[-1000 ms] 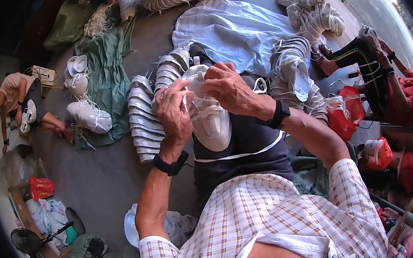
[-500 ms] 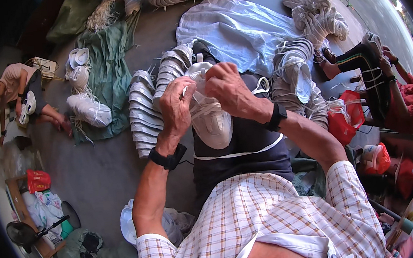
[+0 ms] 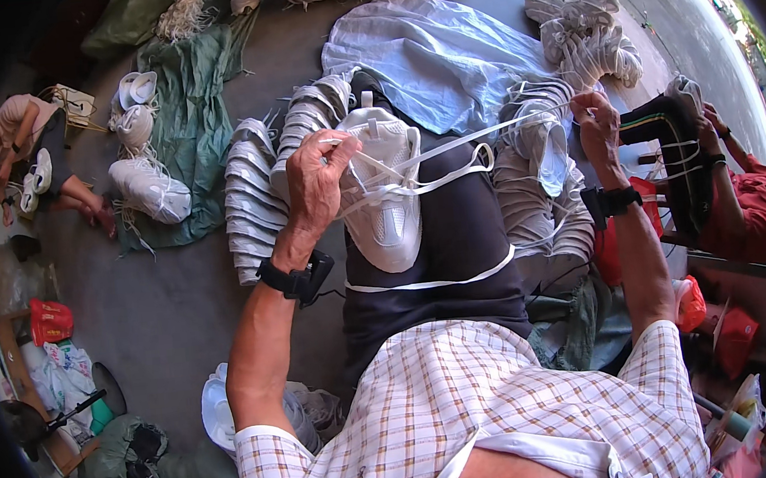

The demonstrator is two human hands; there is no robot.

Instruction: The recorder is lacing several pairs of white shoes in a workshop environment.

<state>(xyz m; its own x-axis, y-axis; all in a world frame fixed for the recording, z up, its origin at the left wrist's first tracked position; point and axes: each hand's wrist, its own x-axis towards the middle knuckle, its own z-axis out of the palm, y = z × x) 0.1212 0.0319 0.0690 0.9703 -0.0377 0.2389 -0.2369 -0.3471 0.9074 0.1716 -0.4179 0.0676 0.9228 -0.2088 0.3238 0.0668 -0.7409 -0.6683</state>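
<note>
A white sneaker [image 3: 386, 211] lies on my dark-trousered lap, its toe toward me and its tongue away from me. My right hand [image 3: 596, 120] is raised out to the right, pinching a white shoelace [image 3: 483, 135] drawn taut from the shoe's eyelets. At the shoe's left edge, my left hand [image 3: 318, 176] is closed, its thumb and forefinger pinching a lace end close to the opening. Another loop of lace hangs loose to the right of the tongue. A white cord crosses my thighs below the toe.
Rows of nested shoe uppers stand left [image 3: 255, 205] and right [image 3: 524, 190] of my legs. A pale blue cloth [image 3: 440, 52] covers the floor ahead. A person in red [image 3: 745, 216] sits at right; another person [image 3: 23, 134] bends at far left beside a green cloth [image 3: 190, 119].
My right hand has swung from above the shoe far out to the right, pulling the lace out straight. My left hand has stayed near the shoe's left side.
</note>
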